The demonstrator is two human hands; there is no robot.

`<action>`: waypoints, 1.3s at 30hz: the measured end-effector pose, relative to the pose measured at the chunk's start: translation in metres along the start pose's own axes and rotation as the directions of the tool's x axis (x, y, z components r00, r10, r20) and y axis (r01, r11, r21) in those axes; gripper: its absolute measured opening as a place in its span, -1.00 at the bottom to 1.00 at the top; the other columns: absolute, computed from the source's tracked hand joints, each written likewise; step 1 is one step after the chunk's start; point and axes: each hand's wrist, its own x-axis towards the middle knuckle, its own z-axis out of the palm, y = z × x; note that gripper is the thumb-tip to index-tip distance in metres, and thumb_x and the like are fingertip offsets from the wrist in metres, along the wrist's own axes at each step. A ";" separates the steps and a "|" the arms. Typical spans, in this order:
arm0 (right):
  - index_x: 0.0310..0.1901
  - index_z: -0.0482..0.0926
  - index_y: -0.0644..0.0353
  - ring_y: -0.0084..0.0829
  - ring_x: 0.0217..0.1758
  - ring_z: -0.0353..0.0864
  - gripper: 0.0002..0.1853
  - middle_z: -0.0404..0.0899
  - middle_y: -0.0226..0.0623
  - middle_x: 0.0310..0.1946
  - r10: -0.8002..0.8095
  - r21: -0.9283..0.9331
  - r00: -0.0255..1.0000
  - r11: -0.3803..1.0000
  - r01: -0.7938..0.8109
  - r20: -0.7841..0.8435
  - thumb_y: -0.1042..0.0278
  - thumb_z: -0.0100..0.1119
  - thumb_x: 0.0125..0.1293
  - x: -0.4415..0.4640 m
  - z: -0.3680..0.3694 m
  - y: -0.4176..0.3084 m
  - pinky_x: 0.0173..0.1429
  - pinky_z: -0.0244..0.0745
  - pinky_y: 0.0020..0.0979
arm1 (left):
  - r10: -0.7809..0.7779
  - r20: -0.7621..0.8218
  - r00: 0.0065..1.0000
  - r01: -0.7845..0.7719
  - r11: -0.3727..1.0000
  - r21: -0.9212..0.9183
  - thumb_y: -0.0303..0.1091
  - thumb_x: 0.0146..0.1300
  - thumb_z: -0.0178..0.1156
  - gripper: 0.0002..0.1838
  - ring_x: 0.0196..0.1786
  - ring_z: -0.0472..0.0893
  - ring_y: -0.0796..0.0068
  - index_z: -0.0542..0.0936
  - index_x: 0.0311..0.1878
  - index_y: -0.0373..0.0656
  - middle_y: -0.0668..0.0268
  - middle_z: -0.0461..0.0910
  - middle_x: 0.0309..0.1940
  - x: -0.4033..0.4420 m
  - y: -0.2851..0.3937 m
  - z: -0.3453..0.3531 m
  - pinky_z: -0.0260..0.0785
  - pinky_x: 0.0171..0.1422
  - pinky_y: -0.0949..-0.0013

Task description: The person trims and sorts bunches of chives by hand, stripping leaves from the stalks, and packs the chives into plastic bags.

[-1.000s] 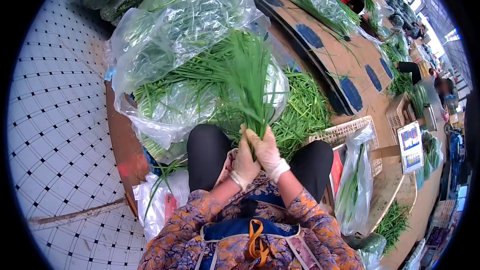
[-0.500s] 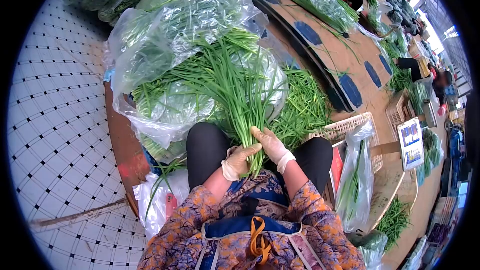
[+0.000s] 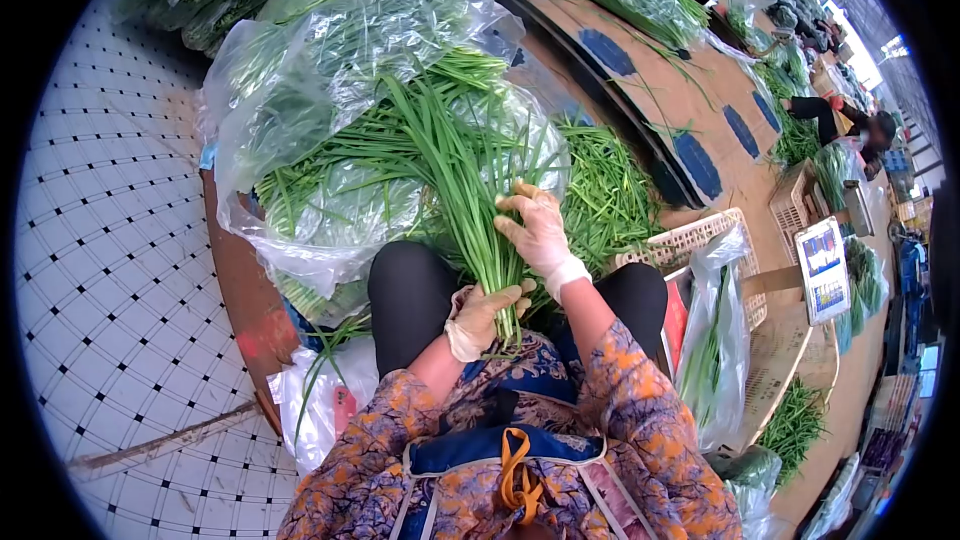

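A bunch of garlic chives (image 3: 455, 175) leans upright between my knees, its leaves fanning up and left over the plastic. My gloved left hand (image 3: 485, 318) is closed around the pale stem ends. Higher up, at the bunch's right edge, is my gloved right hand (image 3: 540, 232). Its fingers are bent, with thumb and forefinger apart beside the stems; contact with single leaves is hard to make out. Beyond the bunch, a large clear plastic bag (image 3: 290, 70) lies open over more chives. Loose chives (image 3: 610, 195) are heaped to the right of my hands.
On the right stand a cream plastic crate (image 3: 690, 245), a scale display (image 3: 823, 270) and a plastic sleeve holding chives (image 3: 710, 340). A long brown table (image 3: 640, 70) with blue patches runs behind. White tiled floor (image 3: 130, 240) lies left. Another person (image 3: 850, 130) sits far right.
My right hand has let go of the lower stems and moved up along the bunch's right side. My left hand still grips the stem ends. The view has shifted slightly.
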 end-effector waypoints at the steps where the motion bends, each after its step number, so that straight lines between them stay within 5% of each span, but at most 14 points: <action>1: -0.12 0.55 0.17 -0.10 0.10 0.38 -0.67 0.48 -0.06 -0.01 0.001 0.003 1.000 1.000 -0.001 -0.003 0.38 0.29 0.03 0.003 0.001 0.003 0.22 0.20 -0.24 | 0.000 -0.001 1.000 0.000 1.000 0.004 -0.51 0.20 0.12 -0.61 -0.25 0.60 0.43 0.37 0.11 -0.24 0.14 0.58 -0.15 -0.001 0.003 -0.001 0.53 -0.25 0.40; 4: -0.29 0.58 0.18 -0.30 -0.25 0.54 -0.89 0.59 -0.29 -0.35 -0.004 0.337 0.987 0.940 0.059 -0.162 0.47 0.22 0.11 0.007 -0.010 0.002 -0.10 0.41 -0.34 | -0.050 0.040 0.998 0.055 0.988 -0.142 -0.48 0.22 0.11 -0.63 -0.29 0.59 0.48 0.38 0.10 -0.26 0.13 0.58 -0.15 -0.005 0.008 -0.007 0.53 -0.22 0.41; 7: -0.22 0.54 0.23 -0.71 -0.40 0.44 -0.90 0.56 -0.45 -0.40 0.394 0.733 0.913 0.588 -0.342 0.110 0.44 0.08 0.29 -0.007 -0.049 -0.024 -0.33 0.35 -0.67 | 0.028 -0.041 0.999 -0.032 0.993 -0.116 -0.47 0.21 0.12 -0.70 -0.31 0.58 0.46 0.45 0.02 -0.27 0.12 0.58 -0.21 0.003 0.004 -0.005 0.51 -0.26 0.43; 10: -0.14 0.51 0.28 -0.66 -0.43 0.51 -0.84 0.59 -0.38 -0.39 0.435 0.813 0.880 0.433 -0.390 0.191 0.40 0.05 0.32 -0.024 -0.059 -0.011 -0.33 0.43 -0.65 | 0.015 -0.084 0.996 -0.027 0.989 -0.144 -0.49 0.19 0.13 -0.74 -0.32 0.58 0.43 0.46 -0.03 -0.26 0.13 0.57 -0.26 0.003 0.005 0.004 0.47 -0.31 0.45; 22: -0.12 0.47 0.25 -0.47 -0.20 0.58 -0.85 0.54 -0.14 -0.14 0.547 0.954 0.787 0.077 0.291 -0.285 0.45 0.06 0.30 -0.009 -0.112 0.058 -0.17 0.58 -0.57 | 0.078 -0.205 0.976 -0.071 0.997 0.039 -0.53 0.14 0.19 -0.69 -0.32 0.57 0.53 0.44 -0.02 -0.21 0.24 0.59 -0.18 0.006 0.003 -0.006 0.44 -0.31 0.52; 24: 0.03 0.39 0.31 -0.40 -0.08 0.56 -0.71 0.51 -0.12 -0.07 0.613 0.937 0.710 0.252 0.241 -0.348 0.47 0.07 0.29 -0.009 -0.127 0.067 0.00 0.55 -0.49 | 0.114 -0.142 0.983 -0.115 0.993 0.008 -0.51 0.16 0.17 -0.68 -0.30 0.57 0.51 0.43 0.00 -0.22 0.21 0.59 -0.15 0.005 0.004 -0.007 0.44 -0.28 0.51; 25: 0.18 0.24 0.36 -0.33 0.08 0.48 -0.51 0.45 -0.05 0.03 0.662 0.906 0.664 0.421 0.053 -0.347 0.40 0.13 0.26 -0.007 -0.128 0.056 0.15 0.46 -0.40 | 0.151 -0.080 0.985 -0.154 0.988 -0.027 -0.49 0.18 0.16 -0.68 -0.28 0.58 0.49 0.43 0.02 -0.22 0.18 0.58 -0.11 0.004 0.003 -0.006 0.45 -0.26 0.50; 26: 0.26 0.16 0.22 -0.26 0.09 0.49 -0.29 0.48 -0.08 0.02 0.619 0.688 0.656 0.696 -0.206 -0.431 0.13 0.25 0.17 -0.014 -0.114 0.078 0.06 0.45 -0.39 | 0.146 -0.078 0.986 -0.149 0.988 -0.030 -0.49 0.18 0.16 -0.68 -0.28 0.58 0.49 0.43 0.02 -0.22 0.18 0.58 -0.11 0.004 0.003 -0.005 0.45 -0.26 0.50; 28: 0.25 0.21 0.26 -0.18 0.18 0.41 -0.26 0.44 -0.02 0.08 0.471 0.304 0.789 0.877 -0.372 -0.395 0.01 0.25 0.14 -0.032 -0.079 0.080 0.20 0.34 -0.30 | 0.065 -0.064 0.996 -0.075 0.985 -0.158 -0.45 0.21 0.12 -0.64 -0.21 0.59 0.43 0.40 0.08 -0.24 0.14 0.57 -0.09 0.005 0.005 -0.002 0.47 -0.19 0.47; 30: 0.20 0.28 0.33 -0.14 0.22 0.36 -0.28 0.39 0.02 0.13 0.618 0.176 0.780 0.761 -0.625 0.099 -0.04 0.22 0.16 -0.045 -0.049 0.030 0.31 0.22 -0.27 | 0.073 -0.015 0.997 -0.074 0.976 -0.202 -0.46 0.22 0.07 -0.63 -0.15 0.60 0.37 0.37 0.11 -0.25 0.13 0.57 -0.10 0.007 0.003 -0.003 0.50 -0.13 0.42; 32: 0.11 0.33 0.46 -0.20 0.10 0.44 -0.46 0.48 0.01 -0.02 0.585 0.218 0.651 0.640 -0.737 0.483 0.17 0.14 0.26 -0.048 -0.022 -0.002 0.19 0.33 -0.38 | 0.130 0.065 0.989 -0.112 0.966 -0.235 -0.52 0.19 0.05 -0.59 -0.14 0.61 0.32 0.35 0.14 -0.25 0.13 0.55 -0.09 0.004 0.006 0.000 0.51 -0.05 0.34; 33: 0.11 0.33 0.46 -0.20 0.10 0.44 -0.46 0.48 0.01 -0.02 0.584 0.225 0.650 0.636 -0.739 0.486 0.17 0.14 0.26 -0.052 -0.016 0.002 0.19 0.33 -0.38 | 0.117 0.006 0.993 -0.113 0.969 -0.221 -0.56 0.17 0.03 -0.57 -0.12 0.61 0.23 0.33 0.15 -0.28 0.12 0.54 -0.10 0.005 0.002 -0.004 0.52 -0.02 0.27; 35: -0.03 0.42 0.42 -0.38 -0.13 0.55 -0.65 0.56 -0.20 -0.27 0.472 0.562 0.607 0.252 -0.788 0.639 0.27 0.08 0.31 -0.061 0.001 0.016 -0.06 0.42 -0.45 | 0.115 -0.012 0.993 -0.115 0.965 -0.234 -0.57 0.16 0.03 -0.56 -0.10 0.60 0.19 0.32 0.16 -0.29 0.09 0.53 -0.08 0.000 0.005 -0.001 0.53 -0.02 0.26; 39: -0.14 0.46 0.36 -0.52 -0.32 0.56 -0.77 0.51 -0.36 -0.45 0.468 0.656 0.784 0.447 -0.608 0.407 0.33 0.05 0.33 -0.063 -0.003 0.020 -0.27 0.40 -0.50 | 0.059 0.038 0.998 -0.048 0.970 -0.239 -0.51 0.20 0.05 -0.63 -0.11 0.61 0.23 0.38 0.09 -0.35 0.06 0.55 -0.11 0.001 0.009 -0.003 0.54 -0.11 0.36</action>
